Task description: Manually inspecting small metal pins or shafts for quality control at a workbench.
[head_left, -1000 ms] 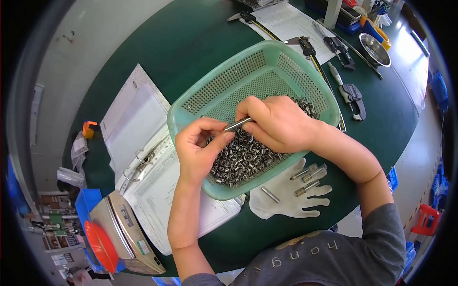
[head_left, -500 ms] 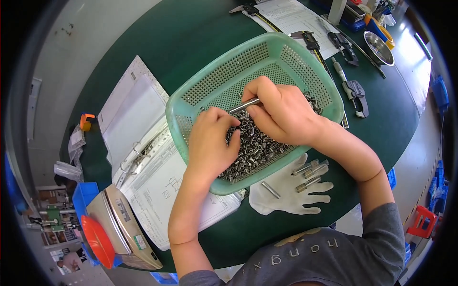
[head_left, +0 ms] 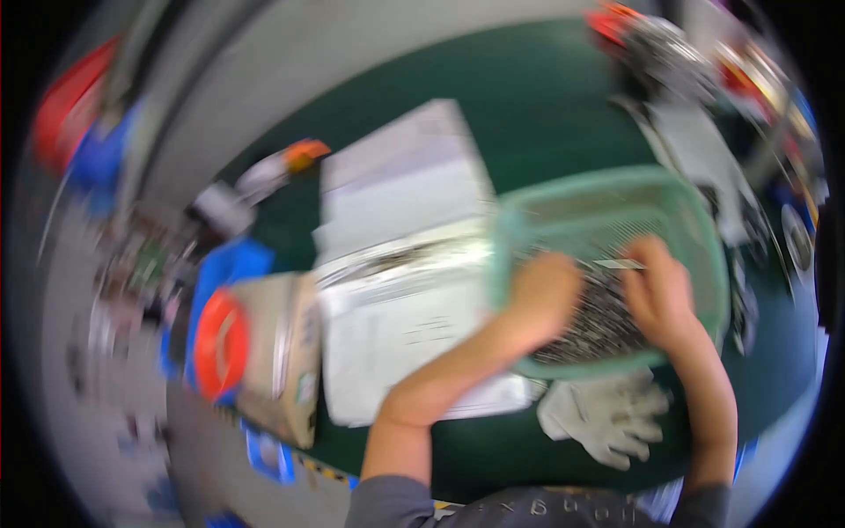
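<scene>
The picture is blurred by motion. A green mesh basket (head_left: 515,231) stands on the dark green table at right, holding a heap of small metal parts (head_left: 591,327). Both my hands are inside it, over the heap. My right hand (head_left: 658,297) pinches a thin metal rod (head_left: 616,263) at its fingertips. Curled on the parts just left of the rod's other end is my left hand (head_left: 547,295); the blur hides whether it grips anything.
White papers and plastic sleeves (head_left: 400,264) lie left of the basket. A scale with a red round object (head_left: 220,345) sits at the table's left edge. A white glove (head_left: 607,415) lies in front of the basket, with blurred tools (head_left: 704,79) at the back right.
The view has swung left, so the basket and hands now sit at the right and everything is blurred. Both hands remain in the basket with the rod between them.
</scene>
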Tool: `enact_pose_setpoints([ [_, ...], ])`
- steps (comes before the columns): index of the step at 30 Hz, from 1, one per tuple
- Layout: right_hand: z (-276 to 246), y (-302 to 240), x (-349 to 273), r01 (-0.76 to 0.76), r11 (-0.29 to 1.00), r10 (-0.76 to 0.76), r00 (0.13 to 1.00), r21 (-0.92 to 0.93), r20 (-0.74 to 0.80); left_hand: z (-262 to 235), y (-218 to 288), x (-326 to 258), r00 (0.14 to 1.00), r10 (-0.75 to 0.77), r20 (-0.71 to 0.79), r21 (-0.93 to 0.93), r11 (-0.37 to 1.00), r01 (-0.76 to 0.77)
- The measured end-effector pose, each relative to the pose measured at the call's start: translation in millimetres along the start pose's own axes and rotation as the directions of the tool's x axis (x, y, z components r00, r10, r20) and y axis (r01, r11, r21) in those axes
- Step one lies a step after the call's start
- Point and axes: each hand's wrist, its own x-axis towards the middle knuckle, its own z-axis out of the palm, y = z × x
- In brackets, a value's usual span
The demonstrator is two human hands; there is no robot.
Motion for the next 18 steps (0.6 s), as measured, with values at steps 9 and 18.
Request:
enact_pose_setpoints([
  [9, -2, 17, -11, 0.088, 0.993, -0.086, 0.996, 0.082, -0.023, 0, 18, 7, 0.943, 0.021, -0.332, -0.454, 0.873, -0.179],
  [18, -5, 22, -7, 0.106, 0.99, -0.105, 0.994, 0.098, -0.016, -9, 19, 20, 0.925, -0.051, -0.377, -0.794, 0.531, -0.295],
])
